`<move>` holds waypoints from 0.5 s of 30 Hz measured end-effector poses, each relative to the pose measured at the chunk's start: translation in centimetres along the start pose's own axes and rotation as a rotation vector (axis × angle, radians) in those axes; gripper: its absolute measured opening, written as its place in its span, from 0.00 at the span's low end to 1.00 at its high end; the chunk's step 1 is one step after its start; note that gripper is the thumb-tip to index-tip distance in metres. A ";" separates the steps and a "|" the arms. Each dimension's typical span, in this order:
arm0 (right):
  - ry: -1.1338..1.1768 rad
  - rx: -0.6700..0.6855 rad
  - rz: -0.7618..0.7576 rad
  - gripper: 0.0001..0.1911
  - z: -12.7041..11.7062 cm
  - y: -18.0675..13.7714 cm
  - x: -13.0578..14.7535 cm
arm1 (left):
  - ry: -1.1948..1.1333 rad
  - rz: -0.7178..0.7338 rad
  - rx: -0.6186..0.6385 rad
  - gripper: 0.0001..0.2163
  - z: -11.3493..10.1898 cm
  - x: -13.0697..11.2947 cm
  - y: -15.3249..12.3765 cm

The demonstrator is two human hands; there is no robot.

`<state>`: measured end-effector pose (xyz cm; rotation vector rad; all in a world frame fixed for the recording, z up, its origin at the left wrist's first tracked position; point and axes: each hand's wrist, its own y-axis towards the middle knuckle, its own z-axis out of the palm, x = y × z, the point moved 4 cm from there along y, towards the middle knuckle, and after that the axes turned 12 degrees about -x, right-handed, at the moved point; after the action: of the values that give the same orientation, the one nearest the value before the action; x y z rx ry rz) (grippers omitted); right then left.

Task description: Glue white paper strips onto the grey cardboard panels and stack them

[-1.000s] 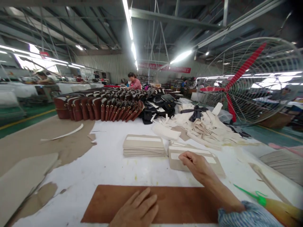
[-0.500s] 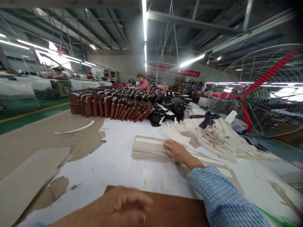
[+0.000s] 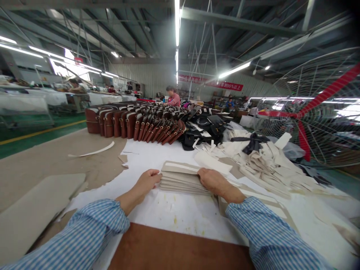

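A stack of flat beige panels [image 3: 181, 183] lies on the white-covered table ahead of me. Its top panel [image 3: 176, 169], which has a white strip along it, is raised a little off the others. My right hand [image 3: 211, 180] is closed on that panel's near right side, thumb below and fingers over it. At its left end my left hand [image 3: 147, 182] pinches the corner between thumb and fingers. A brown leather-like sheet [image 3: 180, 247] lies flat at the table's near edge, below both forearms.
Rows of brown bags [image 3: 135, 122] stand at the back, beside black bag pieces [image 3: 206, 125]. Beige scraps [image 3: 261, 161] are heaped at right, near a large fan [image 3: 300, 114]. Grey-beige board [image 3: 42, 210] lies at left. A co-worker [image 3: 173, 97] is behind the bags.
My left hand has moved from above the brown sheet forward to the stack's left end and grips the top panel. That panel has come up slightly, with my right hand now gripping its near side.
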<state>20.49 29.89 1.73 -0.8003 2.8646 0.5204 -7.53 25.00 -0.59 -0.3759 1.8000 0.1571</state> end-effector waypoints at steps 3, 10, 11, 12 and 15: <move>-0.055 -0.060 0.057 0.12 -0.9 0.7 0.0 | 0.003 -0.031 -0.081 0.14 0.5 -0.2 0.1; -0.066 -0.366 0.087 0.15 -7.5 -1.0 2.1 | -0.190 -0.124 -0.092 0.22 -0.2 -1.1 -2.1; -0.051 -0.401 0.063 0.16 -8.3 -2.1 2.8 | -0.219 -0.136 -0.090 0.24 -0.7 -1.2 -2.9; -0.034 -0.426 0.042 0.17 -8.9 -3.4 3.4 | -0.242 -0.147 -0.089 0.26 -1.2 -1.2 -3.7; 0.035 -0.569 -0.047 0.16 -10.3 -8.6 5.5 | -0.271 -0.179 -0.048 0.28 -2.7 -0.7 -7.1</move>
<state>20.02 16.65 7.62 -0.9469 2.7359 1.3587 -7.43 17.62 1.44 -0.5223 1.4897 0.1189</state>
